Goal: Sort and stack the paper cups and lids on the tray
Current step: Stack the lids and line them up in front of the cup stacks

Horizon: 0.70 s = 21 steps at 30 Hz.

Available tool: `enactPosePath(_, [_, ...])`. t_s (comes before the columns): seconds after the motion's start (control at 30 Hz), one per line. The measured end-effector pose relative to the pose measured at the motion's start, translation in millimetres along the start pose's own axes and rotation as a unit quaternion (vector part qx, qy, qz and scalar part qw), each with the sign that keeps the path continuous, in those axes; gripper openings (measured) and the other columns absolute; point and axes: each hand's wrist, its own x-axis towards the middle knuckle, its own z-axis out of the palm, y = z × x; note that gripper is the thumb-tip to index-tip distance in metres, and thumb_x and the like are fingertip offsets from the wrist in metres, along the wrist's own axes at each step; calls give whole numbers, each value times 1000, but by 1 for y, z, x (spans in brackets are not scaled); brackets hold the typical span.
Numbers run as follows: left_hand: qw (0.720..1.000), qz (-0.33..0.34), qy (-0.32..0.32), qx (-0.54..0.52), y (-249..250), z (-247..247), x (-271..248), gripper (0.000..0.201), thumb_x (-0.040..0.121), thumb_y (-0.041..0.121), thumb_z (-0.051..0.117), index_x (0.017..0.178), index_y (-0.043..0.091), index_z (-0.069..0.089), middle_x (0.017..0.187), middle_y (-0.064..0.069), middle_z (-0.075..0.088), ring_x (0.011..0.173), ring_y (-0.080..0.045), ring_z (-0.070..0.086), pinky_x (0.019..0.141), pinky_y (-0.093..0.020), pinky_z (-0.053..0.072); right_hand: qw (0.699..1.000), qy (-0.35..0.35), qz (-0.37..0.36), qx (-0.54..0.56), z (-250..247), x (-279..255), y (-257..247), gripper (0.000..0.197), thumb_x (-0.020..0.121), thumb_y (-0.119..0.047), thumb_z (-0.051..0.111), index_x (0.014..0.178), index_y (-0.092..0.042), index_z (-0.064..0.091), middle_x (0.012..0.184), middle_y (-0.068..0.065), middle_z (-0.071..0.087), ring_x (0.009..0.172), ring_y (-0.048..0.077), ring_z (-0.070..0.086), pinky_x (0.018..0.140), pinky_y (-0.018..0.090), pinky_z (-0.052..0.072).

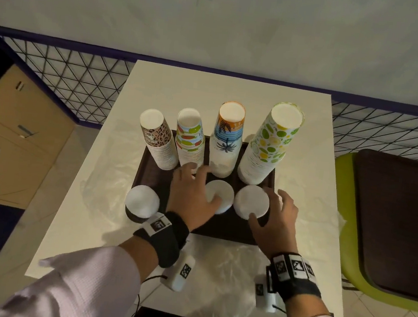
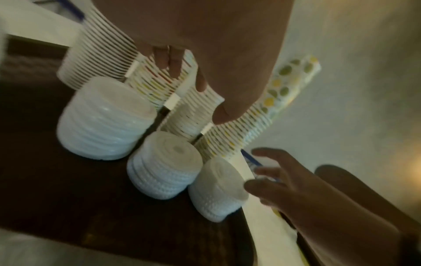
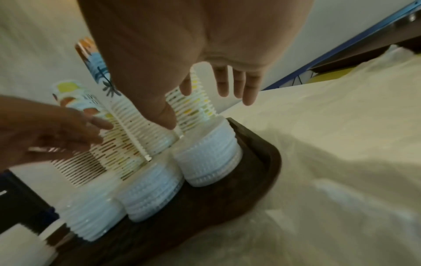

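A dark brown tray (image 1: 220, 228) sits on a white table. Along its back stand upside-down cup stacks: leopard (image 1: 156, 139), fruit (image 1: 189, 135), palm (image 1: 227, 139) and lime-dotted (image 1: 272, 144). In front are three white lid stacks: left (image 1: 142, 201), middle (image 1: 220, 196), right (image 1: 251, 201). My left hand (image 1: 194, 190) hovers with spread fingers between the left and middle lid stacks, its thumb over the middle stack (image 2: 164, 165). Around the right lid stack (image 3: 209, 156) my right hand (image 1: 277, 213) is spread, fingers straight, holding nothing. The wrist views are blurred.
Crumpled clear plastic (image 1: 218, 269) lies on the table around the tray. A green chair carrying a brown tray (image 1: 391, 218) stands to the right. Cardboard boxes (image 1: 17, 136) sit at the left, and a wire mesh fence (image 1: 68, 77) runs behind the table.
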Motion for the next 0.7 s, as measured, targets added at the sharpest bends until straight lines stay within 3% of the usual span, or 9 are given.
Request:
enactPosePath(0.07, [996,81,-37,14,12,7,3,63,78,46,74,134,24,55,137,-7,43,124,-30,43,104,-40,44,999,-46,1,-8,4,6,5,69,78,-33,80,140,-30,49,154,12,32,139,33,31,109,48,39])
enactPosePath(0.17, [982,130,-125,60,26,19,14,54,80,35,78,129,22,58,135,-5,42,119,-28,44,101,-38,46,995,-94,6,-35,14,16,8,63,81,-45,78,136,-35,49,157,6,26,140,31,31,106,43,43])
enactPosePath(0.37, [954,122,-193,192,23,38,31,64,81,39,79,136,21,53,136,-10,44,115,-32,46,100,-42,48,993,-104,-23,-51,24,21,17,52,81,-38,79,128,-32,55,154,6,29,132,35,42,100,44,51])
enactPosePath(0.53, [960,117,-190,167,21,43,27,58,83,31,79,134,25,53,137,-6,43,119,-31,46,101,-41,48,995,-80,-40,-35,24,16,17,54,75,-33,82,123,-30,57,147,10,37,127,36,43,95,46,53])
enactPosePath(0.7, [961,117,-186,167,20,43,26,57,84,30,78,135,25,53,139,-6,42,120,-30,46,102,-40,48,996,-84,-20,-22,25,15,14,53,75,-35,82,122,-33,55,144,8,36,126,34,40,94,41,52])
